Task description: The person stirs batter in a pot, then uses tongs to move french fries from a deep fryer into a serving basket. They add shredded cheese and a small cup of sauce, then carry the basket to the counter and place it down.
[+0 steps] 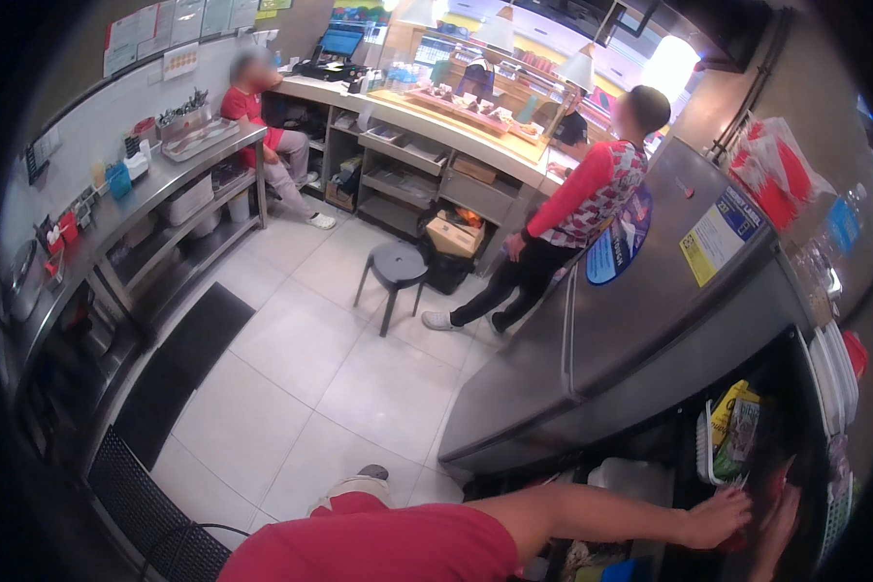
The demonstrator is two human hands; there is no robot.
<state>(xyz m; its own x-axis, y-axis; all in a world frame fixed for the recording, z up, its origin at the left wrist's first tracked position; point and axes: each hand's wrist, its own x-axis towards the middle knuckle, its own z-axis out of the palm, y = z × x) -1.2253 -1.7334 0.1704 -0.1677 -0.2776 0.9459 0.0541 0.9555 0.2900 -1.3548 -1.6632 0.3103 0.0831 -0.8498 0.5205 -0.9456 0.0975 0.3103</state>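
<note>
At the lower right, my left arm reaches from a red sleeve into a dark shelf unit (771, 407). The fingers of my left hand (724, 515) are bent in front of a white plastic basket (706, 451). That basket holds a yellow packet (729, 411) and a green-and-dark packet (740, 444). Close beside it on the right is my right hand (780, 520), raised and partly cut by shadow. A blurred red item (775, 484) shows by its fingertips; whether either hand grips it is unclear. A translucent container (629, 473) sits lower in the shelf.
A tall steel refrigerator (626, 327) adjoins the shelf. Beyond it, a person (589, 189) stands at the counter (436, 116); another person (254, 109) sits left. A grey stool (398, 263), black mat (189, 364) and perforated chair (145, 502) occupy the floor; a steel worktable (145, 182) runs along the wall.
</note>
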